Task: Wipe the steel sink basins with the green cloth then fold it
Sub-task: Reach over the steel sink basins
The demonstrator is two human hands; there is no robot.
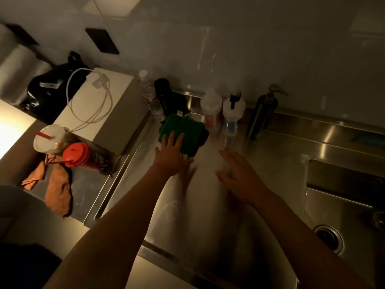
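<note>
**Green cloth lies bunched on the drainboard, one flat hand on it**

We see the green cloth (184, 130) in a thick folded bundle on the steel drainboard (200, 197), left of the basin (341, 197) and not in it. It lies just in front of a row of bottles at the back wall. A small pale tag shows at its far edge. A dark patch sits at its right edge; we cannot tell whether this is shadow or another thing under it.

The left hand (169, 156) lies on the near part of the cloth, fingers straight and slightly spread, gripping nothing. The right hand (237, 172) is off to the right of the cloth, apart from it, fingers straight and spread. It is smeared by motion blur, so we cannot tell whether it touches the steel or hangs just above.

The light is dim and warm, and much is hard to read. The basin is cut off by the right edge of the frame; only its left wall and the drain (329, 236) show. Labels on the water bottle (150, 97), the white bottle (211, 107) and the blue-topped bottle (231, 115) are illegible. A pump dispenser (263, 111) stands to their right.

On the left counter stand a white box (104, 113) with a cable (89, 101) on it, a red-lidded cup (76, 155), a white-lidded cup (49, 138) and an orange rag (56, 186).
</note>
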